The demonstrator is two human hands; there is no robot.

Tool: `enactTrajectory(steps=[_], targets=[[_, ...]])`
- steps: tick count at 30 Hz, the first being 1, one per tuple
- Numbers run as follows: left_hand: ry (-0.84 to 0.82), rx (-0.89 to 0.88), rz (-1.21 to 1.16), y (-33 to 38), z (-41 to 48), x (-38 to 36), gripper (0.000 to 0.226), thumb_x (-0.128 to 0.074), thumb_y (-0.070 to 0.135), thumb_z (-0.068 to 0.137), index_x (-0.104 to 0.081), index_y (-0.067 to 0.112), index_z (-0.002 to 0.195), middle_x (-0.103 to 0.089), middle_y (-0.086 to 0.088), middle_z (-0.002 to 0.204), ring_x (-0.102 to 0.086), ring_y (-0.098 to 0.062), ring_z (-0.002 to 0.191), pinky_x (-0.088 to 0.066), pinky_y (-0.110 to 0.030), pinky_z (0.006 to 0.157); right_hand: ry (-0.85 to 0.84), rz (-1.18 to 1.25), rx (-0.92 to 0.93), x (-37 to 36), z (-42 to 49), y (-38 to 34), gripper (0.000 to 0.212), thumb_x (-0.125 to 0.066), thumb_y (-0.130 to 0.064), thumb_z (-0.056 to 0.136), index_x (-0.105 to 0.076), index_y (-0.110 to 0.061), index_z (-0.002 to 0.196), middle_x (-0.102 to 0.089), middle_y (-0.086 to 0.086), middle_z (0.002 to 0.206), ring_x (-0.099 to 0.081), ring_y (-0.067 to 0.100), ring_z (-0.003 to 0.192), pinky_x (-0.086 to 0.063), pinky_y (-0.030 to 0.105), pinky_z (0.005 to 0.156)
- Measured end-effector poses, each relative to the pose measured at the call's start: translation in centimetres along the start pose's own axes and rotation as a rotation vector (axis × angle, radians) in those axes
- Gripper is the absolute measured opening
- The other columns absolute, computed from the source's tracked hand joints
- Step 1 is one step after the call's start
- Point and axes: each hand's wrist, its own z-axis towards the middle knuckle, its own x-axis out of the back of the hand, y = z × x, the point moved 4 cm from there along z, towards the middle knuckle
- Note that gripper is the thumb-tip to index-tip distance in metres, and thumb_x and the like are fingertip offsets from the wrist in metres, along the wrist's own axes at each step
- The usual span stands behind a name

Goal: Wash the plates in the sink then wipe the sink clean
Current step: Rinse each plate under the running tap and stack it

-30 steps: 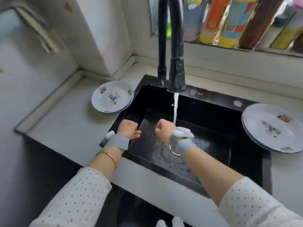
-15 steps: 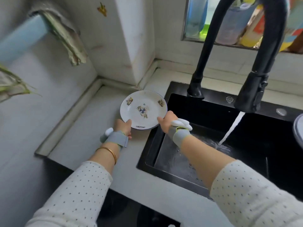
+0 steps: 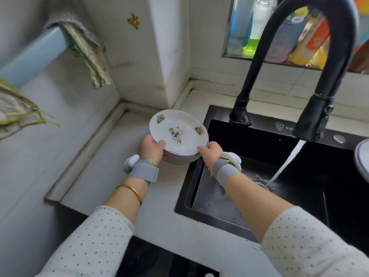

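Second plate point(image 3: 362, 156) at right cut off by frame edge, only curved rim showing. Left hand point(image 3: 152, 149) fingers hidden beneath held plate point(image 3: 178, 136); whether more plates stacked under it cannot be told. Faucet point(image 3: 311, 62) arch clipped at top edge. Bottles point(image 3: 253, 27) on far sill blurred, labels unreadable. Sink point(image 3: 259, 148) logo too small to read. Drain partly hidden behind water stream point(image 3: 287, 160).

A pale grey stone countertop point(image 3: 103, 176) runs along the tiled wall and wraps a black rectangular sunken sink point(image 3: 257, 222). A white round plate with a blue rim point(image 3: 362, 158) rests on it at the sink's right edge.
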Motion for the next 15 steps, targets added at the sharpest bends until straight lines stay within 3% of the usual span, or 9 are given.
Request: enactTrajectory(steps=[3, 6, 10, 12, 15], targets=[[0.006, -0.060, -0.050, 0.9, -1.1, 0.0, 0.031, -0.056, 0.008, 0.077, -0.031, 0.015, 0.061, -0.044, -0.007, 0.067, -0.059, -0.034, 0.076, -0.058, -0.053, 0.069, 0.019, 0.161, 0.011, 0.4, -1.2, 0.7, 0.031, -0.052, -0.014, 0.085, -0.028, -0.018, 0.065, -0.037, 0.003, 0.061, -0.034, 0.017, 0.049, -0.031, 0.029, 0.050], [-0.020, -0.136, -0.036, 2.3, -3.2, -0.7, 0.026, -0.054, 0.021, 0.064, -0.028, 0.017, 0.062, -0.038, -0.004, 0.066, -0.056, -0.032, 0.075, -0.057, -0.056, 0.068, 0.034, 0.352, -0.016, 1.7, -2.9, 2.4, 0.024, -0.048, -0.006, 0.085, -0.031, -0.015, 0.071, -0.046, 0.007, 0.068, -0.043, 0.017, 0.052, -0.033, 0.024, 0.044], [-0.067, -0.225, 0.073, 3.8, -6.1, -3.4, 0.026, -0.054, 0.019, 0.069, -0.028, 0.019, 0.064, -0.039, -0.003, 0.066, -0.059, -0.036, 0.071, -0.058, -0.050, 0.065, -0.008, 0.560, -0.132, 3.6, -4.4, 5.5, 0.006, -0.043, -0.005, 0.089, -0.042, -0.010, 0.092, -0.054, 0.013, 0.079, -0.053, 0.019, 0.054, -0.038, 0.021, 0.040], [-0.071, -0.255, 0.154, 4.5, -7.7, -4.9, 0.030, -0.054, 0.012, 0.078, -0.028, 0.018, 0.065, -0.038, -0.002, 0.063, -0.054, -0.032, 0.060, -0.055, -0.037, 0.055, -0.031, 0.610, -0.225, 4.6, -4.5, 7.7, 0.021, -0.041, -0.007, 0.091, -0.045, -0.012, 0.111, -0.058, 0.011, 0.092, -0.057, 0.021, 0.065, -0.044, 0.024, 0.045], [-0.156, -0.257, 0.165, 4.6, -9.9, -7.6, 0.029, -0.055, 0.013, 0.079, -0.029, 0.018, 0.067, -0.046, -0.007, 0.067, -0.062, -0.034, 0.066, -0.059, -0.046, 0.057, -0.043, 0.633, -0.322, 6.7, -4.8, 11.1, 0.030, -0.042, -0.006, 0.090, -0.046, -0.016, 0.118, -0.058, 0.014, 0.110, -0.056, 0.026, 0.086, -0.047, 0.028, 0.055]])
